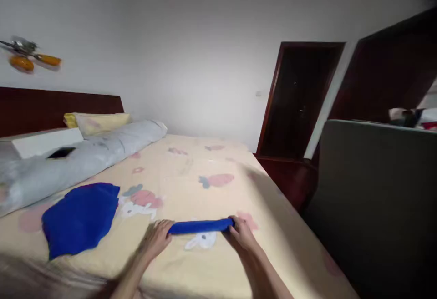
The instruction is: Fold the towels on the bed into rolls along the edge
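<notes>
A narrow blue strip of folded cloth (201, 226) stretches level between my two hands, just over the patterned bed sheet (191, 185). At its left end my left hand (160, 235) is closed around the cloth. The opposite end is gripped by my right hand (241, 231), thumb and fingers pressed together on it. A second blue cloth (82, 219) lies spread and slightly crumpled on the bed, to the left of my left hand.
Behind the cloths lies a long grey roll of bedding (112, 146) with a dark phone (62, 153) on it. A white box (48, 142) and yellow pillow (102, 123) are near the headboard (58, 105). A dark grey panel (375, 199) stands at right.
</notes>
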`<state>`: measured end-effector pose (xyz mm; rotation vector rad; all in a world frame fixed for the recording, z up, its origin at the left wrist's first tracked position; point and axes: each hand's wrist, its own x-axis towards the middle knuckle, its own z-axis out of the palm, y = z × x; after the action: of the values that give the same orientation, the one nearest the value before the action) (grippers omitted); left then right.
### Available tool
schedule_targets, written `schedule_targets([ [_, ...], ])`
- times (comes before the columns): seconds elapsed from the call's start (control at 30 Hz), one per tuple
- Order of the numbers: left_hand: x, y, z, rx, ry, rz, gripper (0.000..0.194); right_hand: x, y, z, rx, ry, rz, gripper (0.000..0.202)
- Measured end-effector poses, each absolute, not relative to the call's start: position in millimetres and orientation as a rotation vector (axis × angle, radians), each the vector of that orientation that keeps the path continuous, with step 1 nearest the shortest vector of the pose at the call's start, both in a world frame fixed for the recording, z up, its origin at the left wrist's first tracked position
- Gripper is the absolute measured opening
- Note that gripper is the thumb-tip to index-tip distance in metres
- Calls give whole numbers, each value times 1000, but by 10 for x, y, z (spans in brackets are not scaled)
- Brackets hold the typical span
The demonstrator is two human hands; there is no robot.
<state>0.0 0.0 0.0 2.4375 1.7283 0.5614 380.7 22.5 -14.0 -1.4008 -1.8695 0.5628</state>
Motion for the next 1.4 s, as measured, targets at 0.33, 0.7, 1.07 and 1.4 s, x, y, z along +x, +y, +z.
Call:
schedule_targets([
  [0.33, 66, -37, 41, 2439, 1782, 502, 40, 3815, 206, -181, -1433, -1910, 529, 30],
  [0.7, -18, -132, -276, 2580, 1865, 515, 63, 3869, -11, -51, -1525, -2148, 284, 49],
  [1.07, 575, -131, -248, 2665, 1702, 336, 84, 3434, -87, -14, -1476, -2420, 128, 69],
  [1.4, 196, -119, -272, 2540, 1855, 308, 77, 3599, -33, -142, -1655, -2245, 148, 69],
])
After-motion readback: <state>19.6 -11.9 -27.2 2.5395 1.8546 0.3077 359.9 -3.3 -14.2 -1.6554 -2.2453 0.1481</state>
